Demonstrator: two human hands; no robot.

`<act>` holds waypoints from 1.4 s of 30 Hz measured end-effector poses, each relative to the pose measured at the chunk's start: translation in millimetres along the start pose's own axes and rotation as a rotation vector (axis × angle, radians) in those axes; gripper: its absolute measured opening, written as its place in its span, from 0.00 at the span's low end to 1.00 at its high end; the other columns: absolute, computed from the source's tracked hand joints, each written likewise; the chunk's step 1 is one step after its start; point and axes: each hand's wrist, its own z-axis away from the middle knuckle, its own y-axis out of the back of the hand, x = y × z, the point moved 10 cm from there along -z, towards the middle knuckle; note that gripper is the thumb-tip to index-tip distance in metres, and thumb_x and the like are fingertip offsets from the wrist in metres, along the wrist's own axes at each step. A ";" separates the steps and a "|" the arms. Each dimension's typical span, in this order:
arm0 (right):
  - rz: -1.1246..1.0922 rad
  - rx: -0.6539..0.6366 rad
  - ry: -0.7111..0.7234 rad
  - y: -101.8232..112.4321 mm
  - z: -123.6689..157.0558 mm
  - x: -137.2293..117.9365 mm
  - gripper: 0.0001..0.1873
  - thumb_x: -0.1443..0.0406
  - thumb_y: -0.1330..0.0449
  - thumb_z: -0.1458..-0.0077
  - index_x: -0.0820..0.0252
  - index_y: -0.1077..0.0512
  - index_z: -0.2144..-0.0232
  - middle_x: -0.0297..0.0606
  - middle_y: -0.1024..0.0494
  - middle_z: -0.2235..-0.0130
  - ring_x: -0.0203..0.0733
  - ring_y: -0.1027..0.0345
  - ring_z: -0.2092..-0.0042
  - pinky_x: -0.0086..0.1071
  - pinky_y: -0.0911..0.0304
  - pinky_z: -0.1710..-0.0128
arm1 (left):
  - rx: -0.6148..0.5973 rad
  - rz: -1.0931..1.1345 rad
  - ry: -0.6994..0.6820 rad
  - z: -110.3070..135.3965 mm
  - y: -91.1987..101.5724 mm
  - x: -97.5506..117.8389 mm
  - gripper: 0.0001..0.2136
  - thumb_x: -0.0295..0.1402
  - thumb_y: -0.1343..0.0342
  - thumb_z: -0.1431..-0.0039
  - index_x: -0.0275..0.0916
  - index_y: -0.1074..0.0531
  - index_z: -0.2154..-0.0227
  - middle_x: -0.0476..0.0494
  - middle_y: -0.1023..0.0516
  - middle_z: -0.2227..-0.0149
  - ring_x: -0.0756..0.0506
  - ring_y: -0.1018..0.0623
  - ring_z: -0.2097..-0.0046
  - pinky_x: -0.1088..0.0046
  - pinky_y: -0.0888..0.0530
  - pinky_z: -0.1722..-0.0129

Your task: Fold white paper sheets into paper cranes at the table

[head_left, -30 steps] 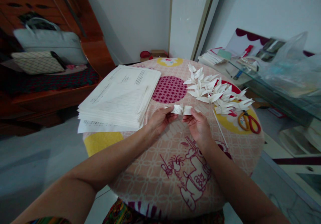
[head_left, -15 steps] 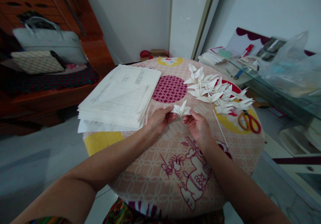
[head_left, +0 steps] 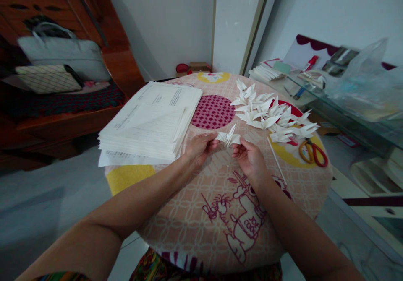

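A small white paper crane (head_left: 228,139) is stretched between my two hands, just above the middle of the round table. My left hand (head_left: 201,147) pinches one wing between thumb and fingers. On the other side, my right hand (head_left: 250,156) has the opposite wing pinched the same way. The crane's pointed neck and tail stand up between the spread wings. Several folded paper cranes (head_left: 264,111) lie in a cluster beyond my right hand. A thin white stick (head_left: 277,159) rests on the cloth right of that hand.
Left of my hands is a thick stack of printed paper sheets (head_left: 147,126). Scissors (head_left: 313,153) with orange and red handles lie near the table's right edge. A patterned cloth (head_left: 189,214) covers the table. A glass shelf (head_left: 343,109) with a plastic bag (head_left: 362,84) stands at the right.
The crane and both hands have stayed almost in place. My right hand has shifted very slightly to the right, and the wings look a little more spread.
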 end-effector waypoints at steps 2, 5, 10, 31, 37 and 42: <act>-0.007 0.009 0.010 0.9 0.1 -1.3 0.11 0.69 0.40 0.41 0.63 0.27 0.77 0.36 0.22 0.80 0.33 0.31 0.82 0.24 0.32 0.83 | 0.024 0.031 0.011 1.6 1.0 -0.4 0.15 0.20 0.47 0.37 0.32 0.31 0.80 0.50 0.31 0.85 0.57 0.33 0.84 0.86 0.34 0.83; -0.009 0.018 0.009 1.7 0.7 -1.5 0.12 0.68 0.41 0.40 0.62 0.27 0.77 0.34 0.23 0.81 0.32 0.32 0.82 0.24 0.33 0.83 | 0.024 0.078 0.041 2.7 -0.5 -3.6 0.14 0.21 0.47 0.36 0.32 0.31 0.79 0.49 0.30 0.84 0.56 0.32 0.84 0.87 0.32 0.83; -0.021 0.001 0.011 1.2 1.3 -1.0 0.12 0.66 0.40 0.41 0.61 0.29 0.77 0.31 0.25 0.81 0.31 0.35 0.83 0.23 0.36 0.84 | 0.009 0.147 0.125 0.7 -2.5 -13.7 0.11 0.23 0.46 0.36 0.32 0.30 0.76 0.49 0.28 0.83 0.56 0.30 0.83 0.87 0.31 0.84; 0.248 0.163 0.322 2.0 15.7 -28.8 0.14 0.60 0.36 0.50 0.60 0.31 0.82 0.35 0.26 0.83 0.35 0.37 0.86 0.28 0.38 0.89 | -0.154 -0.151 -0.234 11.5 -11.2 12.7 0.09 0.24 0.38 0.53 0.31 0.23 0.65 0.43 0.22 0.67 0.51 0.23 0.72 0.80 0.25 0.75; 0.351 0.165 0.420 3.8 17.5 -36.5 0.17 0.56 0.35 0.50 0.59 0.31 0.83 0.34 0.26 0.83 0.34 0.37 0.87 0.27 0.39 0.89 | -0.204 -0.325 -0.329 22.8 -23.3 18.6 0.12 0.27 0.32 0.57 0.33 0.24 0.66 0.45 0.23 0.68 0.51 0.25 0.71 0.78 0.26 0.73; 0.464 0.069 0.497 -6.8 20.2 -38.0 0.16 0.54 0.37 0.47 0.60 0.26 0.78 0.33 0.24 0.82 0.33 0.35 0.85 0.26 0.38 0.87 | -0.209 -0.336 -0.313 21.3 -24.4 14.4 0.11 0.35 0.33 0.49 0.34 0.28 0.76 0.48 0.27 0.78 0.52 0.27 0.76 0.78 0.29 0.76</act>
